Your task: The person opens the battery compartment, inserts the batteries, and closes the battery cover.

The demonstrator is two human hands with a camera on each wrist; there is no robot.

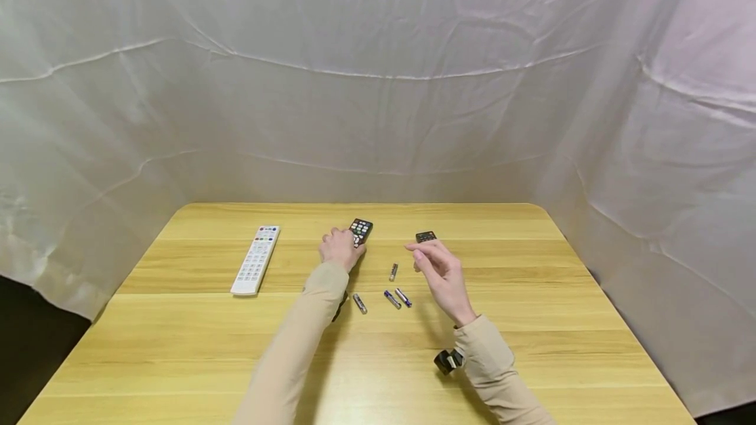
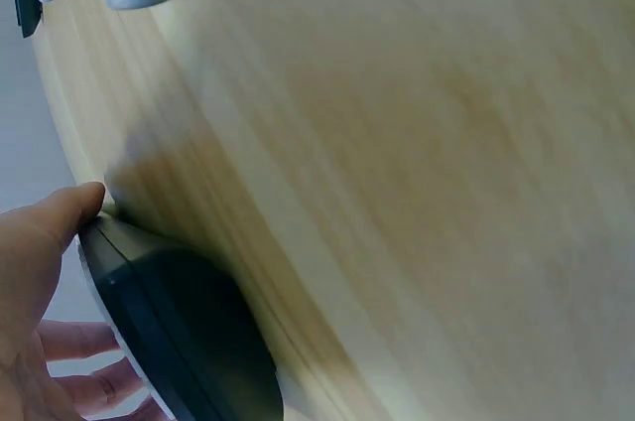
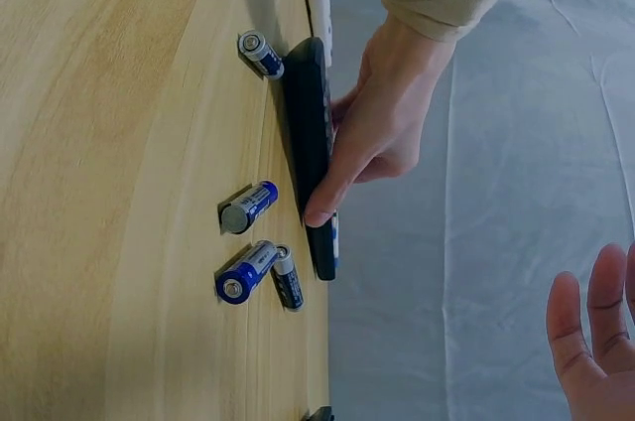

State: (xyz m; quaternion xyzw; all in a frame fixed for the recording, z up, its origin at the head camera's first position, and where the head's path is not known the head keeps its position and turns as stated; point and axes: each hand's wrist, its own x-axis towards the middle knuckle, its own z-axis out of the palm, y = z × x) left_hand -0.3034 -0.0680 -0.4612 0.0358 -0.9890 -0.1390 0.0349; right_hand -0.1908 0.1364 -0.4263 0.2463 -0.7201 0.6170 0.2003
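Note:
My left hand (image 1: 340, 249) grips a black remote control (image 1: 362, 228) by its sides, buttons facing up, close over the table. In the left wrist view the thumb lies along one edge of that remote (image 2: 184, 312), with the other fingers across from it. My right hand (image 1: 445, 281) hovers in front of a second black remote (image 1: 425, 237) and partly covers it. Its fingers (image 3: 569, 327) are loosely extended with nothing between them. Between the hands lie several AA-type batteries: one silver battery (image 1: 359, 303), two blue-and-silver batteries (image 1: 392, 299) side by side, and a smaller battery (image 1: 394, 272) farther back.
A long white remote control (image 1: 255, 261) lies on the wooden table (image 1: 177, 346) to the left. Pale cloth (image 1: 378, 123) hangs behind the table and along both sides. Black wrist cameras, such as the right one (image 1: 447, 361), stick out from the sleeves.

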